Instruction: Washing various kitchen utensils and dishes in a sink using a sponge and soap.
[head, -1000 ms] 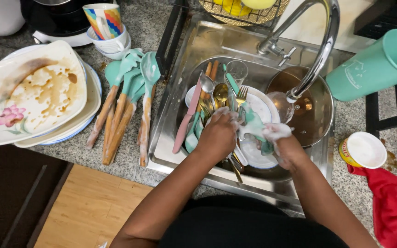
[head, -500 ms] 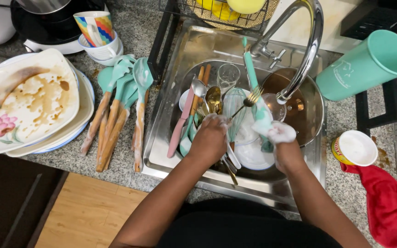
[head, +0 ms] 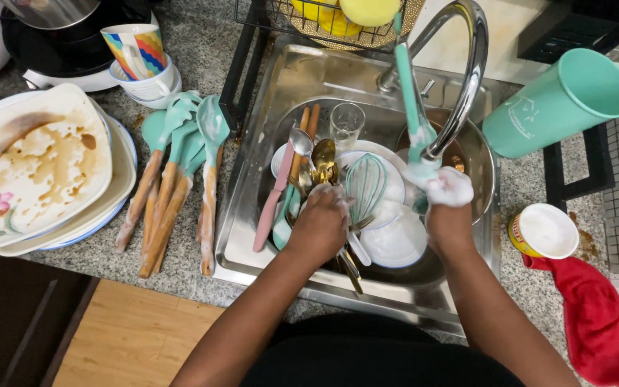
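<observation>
A stack of dirty plates (head: 37, 168) is sitting at the far left of the counter, and just beside it a row of teal spatulas (head: 173, 179) with wooden handles is lying soapy by the sink (head: 252, 236).

Over the sink, the left hand (head: 320, 222) is closing around the wire end of a whisk (head: 365, 183), whose teal loops are spreading over the white plates (head: 395, 240) in the basin. The fingers are curled shut on the neck where the wires meet the handle, with a bundle of cutlery (head: 317, 161) lying just beside them.

The whisk is looking light and springy; its thin wires are likely to flex rather than hold firm, and coated in suds they are probably slippery. The neck, where the wires gather, is judged the steadiest place to take hold.

Further right, the right hand (head: 447, 208) is clamped on a foamy sponge (head: 444, 188) and on the lower end of a teal handle (head: 408, 93) rising upright beside the tap (head: 467, 64). That handle is looking stiff and slick with foam, so a full-fist hold low down seems safest. Whether it belongs to the whisk cannot be told.

A teal cup (head: 560, 104), a white tub (head: 547, 231) and a red cloth (head: 592, 315) are resting at the right.
</observation>
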